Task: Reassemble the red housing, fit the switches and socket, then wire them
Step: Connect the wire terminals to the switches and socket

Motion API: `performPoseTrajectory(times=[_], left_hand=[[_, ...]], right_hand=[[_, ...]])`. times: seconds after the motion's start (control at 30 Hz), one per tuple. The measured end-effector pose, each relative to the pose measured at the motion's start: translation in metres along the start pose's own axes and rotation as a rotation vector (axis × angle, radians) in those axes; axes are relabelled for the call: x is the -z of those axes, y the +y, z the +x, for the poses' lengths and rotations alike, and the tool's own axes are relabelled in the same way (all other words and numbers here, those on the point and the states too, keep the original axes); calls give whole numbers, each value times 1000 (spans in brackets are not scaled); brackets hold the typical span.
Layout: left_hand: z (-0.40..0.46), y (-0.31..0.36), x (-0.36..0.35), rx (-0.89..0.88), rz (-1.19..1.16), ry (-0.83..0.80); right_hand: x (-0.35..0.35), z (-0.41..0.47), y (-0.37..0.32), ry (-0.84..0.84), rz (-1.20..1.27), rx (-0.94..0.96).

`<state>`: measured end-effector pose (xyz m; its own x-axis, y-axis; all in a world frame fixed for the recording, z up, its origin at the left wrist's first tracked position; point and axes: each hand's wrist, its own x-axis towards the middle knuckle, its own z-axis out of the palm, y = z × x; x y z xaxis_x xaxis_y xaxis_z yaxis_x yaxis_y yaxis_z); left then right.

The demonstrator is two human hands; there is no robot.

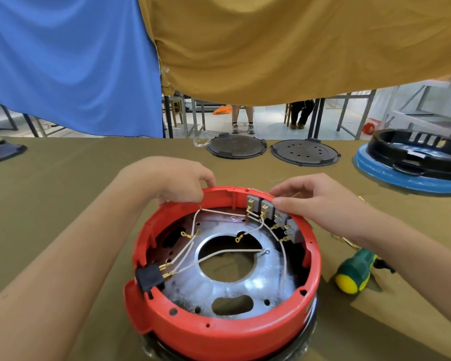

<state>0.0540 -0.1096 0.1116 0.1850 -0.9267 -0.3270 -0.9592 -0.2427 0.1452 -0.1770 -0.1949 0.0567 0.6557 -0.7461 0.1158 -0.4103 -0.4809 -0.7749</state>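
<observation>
Left hand (182, 182) pinches a white wire (223, 212) at the red housing (219, 332) rim, right hand (320, 201) curled, steadying switches (267, 208); best seat each terminal squarely.

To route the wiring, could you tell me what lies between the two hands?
Head view: a white wire spans from left hand to the grey switches under right hand.

red housing (219, 332) open-side up; switches (270, 214) fitted
</observation>
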Motion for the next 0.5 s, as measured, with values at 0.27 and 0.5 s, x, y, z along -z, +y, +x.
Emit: performPoseTrajectory(times=[0.27,0.5], left_hand=[[17,-1,-12,-166,51,170],[18,-4,-12,-202,-34,127]], right_hand=[[-5,1,4,54,122,22],[37,10,26,87,176,-169]])
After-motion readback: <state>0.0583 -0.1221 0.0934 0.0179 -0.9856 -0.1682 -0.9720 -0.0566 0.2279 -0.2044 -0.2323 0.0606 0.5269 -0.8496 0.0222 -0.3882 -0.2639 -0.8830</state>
